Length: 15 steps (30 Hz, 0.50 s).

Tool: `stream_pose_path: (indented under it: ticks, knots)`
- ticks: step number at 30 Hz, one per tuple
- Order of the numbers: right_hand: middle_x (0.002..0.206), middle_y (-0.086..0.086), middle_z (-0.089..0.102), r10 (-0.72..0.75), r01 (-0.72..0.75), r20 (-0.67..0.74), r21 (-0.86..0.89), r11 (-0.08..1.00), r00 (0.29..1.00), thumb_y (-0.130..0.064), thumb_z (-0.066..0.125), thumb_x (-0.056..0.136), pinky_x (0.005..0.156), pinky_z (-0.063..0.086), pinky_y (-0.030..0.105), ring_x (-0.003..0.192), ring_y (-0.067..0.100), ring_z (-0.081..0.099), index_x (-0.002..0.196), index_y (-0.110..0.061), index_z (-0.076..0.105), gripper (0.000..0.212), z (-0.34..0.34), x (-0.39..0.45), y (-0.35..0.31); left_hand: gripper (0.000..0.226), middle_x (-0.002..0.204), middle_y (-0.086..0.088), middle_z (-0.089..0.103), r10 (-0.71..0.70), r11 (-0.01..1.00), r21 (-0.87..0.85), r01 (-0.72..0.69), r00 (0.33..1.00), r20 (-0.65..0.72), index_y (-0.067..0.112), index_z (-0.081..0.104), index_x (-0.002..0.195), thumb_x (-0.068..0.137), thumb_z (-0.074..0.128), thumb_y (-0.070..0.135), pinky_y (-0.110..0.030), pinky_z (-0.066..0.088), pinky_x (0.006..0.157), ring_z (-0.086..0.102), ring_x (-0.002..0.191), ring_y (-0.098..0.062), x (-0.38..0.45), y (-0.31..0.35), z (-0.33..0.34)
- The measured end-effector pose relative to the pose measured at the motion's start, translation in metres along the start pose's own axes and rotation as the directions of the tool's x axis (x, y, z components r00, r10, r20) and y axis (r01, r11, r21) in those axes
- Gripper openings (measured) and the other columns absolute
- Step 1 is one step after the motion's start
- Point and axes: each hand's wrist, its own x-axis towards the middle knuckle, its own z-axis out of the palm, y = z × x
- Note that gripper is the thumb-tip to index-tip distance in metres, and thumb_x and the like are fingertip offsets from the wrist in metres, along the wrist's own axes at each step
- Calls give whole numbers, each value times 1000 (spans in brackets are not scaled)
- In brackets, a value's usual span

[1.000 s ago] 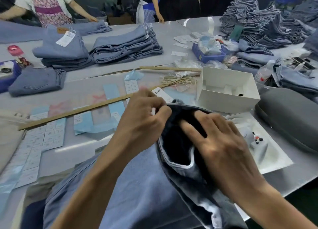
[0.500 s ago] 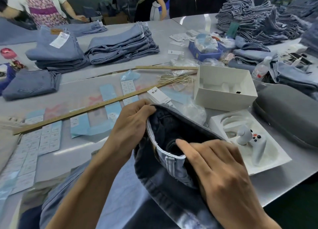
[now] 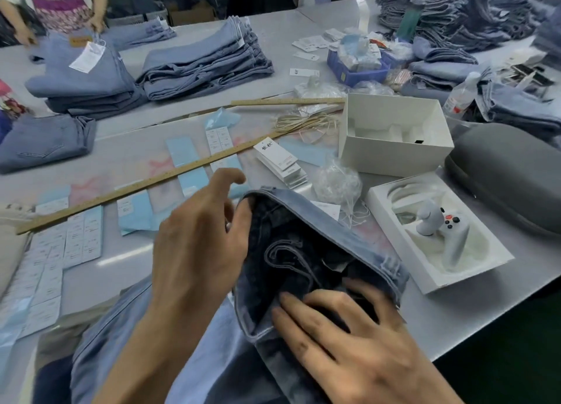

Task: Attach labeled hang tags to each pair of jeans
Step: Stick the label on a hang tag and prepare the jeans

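Far left, sheets of small white labels (image 3: 45,261) are lying in overlapping rows on the grey bench (image 3: 127,251), their print too small to read and the lowest sheets running off the frame edge. A long wooden ruler (image 3: 145,182) is lying diagonally across them and across pale blue backing strips (image 3: 188,163). Behind, a folded stack of jeans (image 3: 82,78) is carrying a white tag; a second person at the far edge is showing only hands and an apron, cut off by the top of frame. Centre, the left hand (image 3: 197,251) is hovering at the left rim of the open waistband, thumb touching the denim, fingers loosely spread and gripping nothing. The pair of jeans (image 3: 303,251) being worked is lying at the near bench edge, waistband gaping upward, dark interior mostly in shadow, legs trailing out of frame below. The right hand (image 3: 349,337) is pressing flat on the near lip of the waistband, fingers extended, not curled round anything; motion blur is softening the fingertips. Just beyond the jeans, a fanned stack of hang tags (image 3: 282,163) is resting beside a bundle of pale strings (image 3: 306,121). Right of that, a clear plastic bag (image 3: 337,185), an open white box (image 3: 394,136), and a tray holding a white controller (image 3: 443,230); a grey case (image 3: 510,179) is partly cut off at right.
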Motion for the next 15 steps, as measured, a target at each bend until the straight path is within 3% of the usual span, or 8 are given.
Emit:
stream_pose_path:
  ticks: [2, 4, 6, 8, 10, 12, 14, 15]
  knots:
    - [118, -13, 71, 29, -29, 1, 37, 999, 1000, -30, 42, 104, 91, 54, 44, 97, 12, 70, 114, -32, 75, 35, 2, 0, -2, 20, 59, 11, 58, -46, 999, -22, 47, 998, 44, 32, 57, 115, 97, 56, 41, -40, 53, 51, 60, 54, -15, -11, 4, -5]
    - [116, -11, 71, 41, -40, 1, 77, 996, 999, -33, 43, 105, 89, 54, 44, 98, 15, 70, 111, -31, 76, 34, 3, 1, -2, 25, 60, 13, 60, -122, 986, -100, 134, 986, 113, 37, 57, 112, 95, 53, 54, -36, 51, 53, 61, 56, -8, -18, 8, -6]
    - [118, -7, 71, 3, -4, 15, 72, 997, 1000, -30, 54, 101, 86, 55, 42, 99, 20, 69, 114, -28, 75, 25, 4, -1, 0, 32, 72, 18, 65, -198, 954, -185, 234, 961, 195, 43, 54, 112, 88, 50, 64, -32, 51, 60, 64, 68, -2, -21, 10, -4]
    - [121, -6, 70, -19, 16, 39, 75, 997, 999, -26, 57, 100, 85, 56, 40, 102, 21, 69, 117, -25, 74, 24, 4, -3, 2, 38, 99, 20, 68, -209, 944, -205, 259, 949, 237, 45, 47, 121, 87, 55, 59, -27, 52, 73, 66, 92, -2, -27, 15, -1]
    - [124, -5, 69, -16, 9, 73, 95, 995, 997, -25, 53, 102, 85, 56, 39, 106, 22, 68, 121, -24, 73, 27, 3, -4, 3, 57, 138, 6, 56, -3, 998, -66, 15, 985, 174, 35, 41, 141, 89, 66, 36, -34, 49, 95, 56, 124, -17, -27, 26, -3]
    - [128, -3, 67, -14, -2, 120, 128, 992, 993, -27, 48, 105, 89, 57, 39, 113, 23, 65, 126, -22, 70, 31, 3, -4, 1, 71, 154, -7, 44, 366, 925, 30, -379, 908, 205, 31, 43, 146, 84, 75, 21, -48, 40, 110, 44, 139, -27, -16, 33, -1]
    - [128, -1, 67, -4, -16, 130, 149, 989, 992, -24, 44, 105, 88, 57, 39, 116, 24, 64, 124, -19, 70, 33, 3, -5, -1, 56, 140, 0, 60, 524, 825, 5, -566, 767, 371, 35, 56, 135, 83, 75, 25, -48, 40, 109, 54, 130, -22, 4, 45, 2]
    - [127, -1, 68, 3, -22, 127, 151, 988, 992, -22, 44, 104, 85, 58, 38, 113, 25, 65, 122, -18, 72, 33, 2, -5, -1, 38, 118, 6, 69, 515, 805, 31, -593, 723, 461, 36, 63, 122, 86, 70, 27, -43, 44, 102, 63, 115, -20, 14, 52, 7]
